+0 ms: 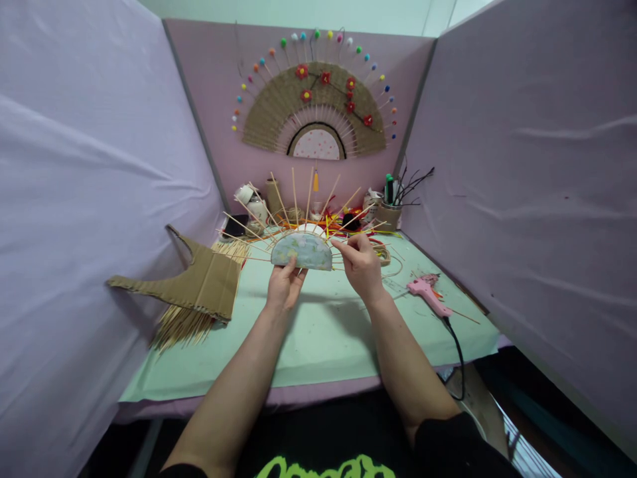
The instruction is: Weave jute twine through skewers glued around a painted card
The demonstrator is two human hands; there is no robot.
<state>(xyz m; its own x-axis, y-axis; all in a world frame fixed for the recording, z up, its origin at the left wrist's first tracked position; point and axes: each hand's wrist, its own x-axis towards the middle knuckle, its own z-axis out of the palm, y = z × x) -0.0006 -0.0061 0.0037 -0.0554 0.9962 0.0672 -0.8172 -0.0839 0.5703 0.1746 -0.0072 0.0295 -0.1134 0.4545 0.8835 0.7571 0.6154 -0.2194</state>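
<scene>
Held up over the table is a half-round piece (301, 251) with a pale blue, flowered front. Thin wooden sticks (294, 192) fan out from its curved edge. My left hand (284, 285) grips its straight lower edge, thumb on the front and fingers behind. At the piece's right end, my right hand (362, 264) is closed in a pinch, the fingertips close to the curved edge. What lies between those fingertips is too small to make out. Behind the curved edge, part of a white rounded shape (311, 230) shows.
Left lies a curved cardboard piece (199, 282) over a bundle of sticks (186, 328). A pink glue gun (430, 295) with a black cord rests at the right. Jars, ribbons and a pot of twigs (389, 216) line the back. A finished fan (279, 106) hangs behind.
</scene>
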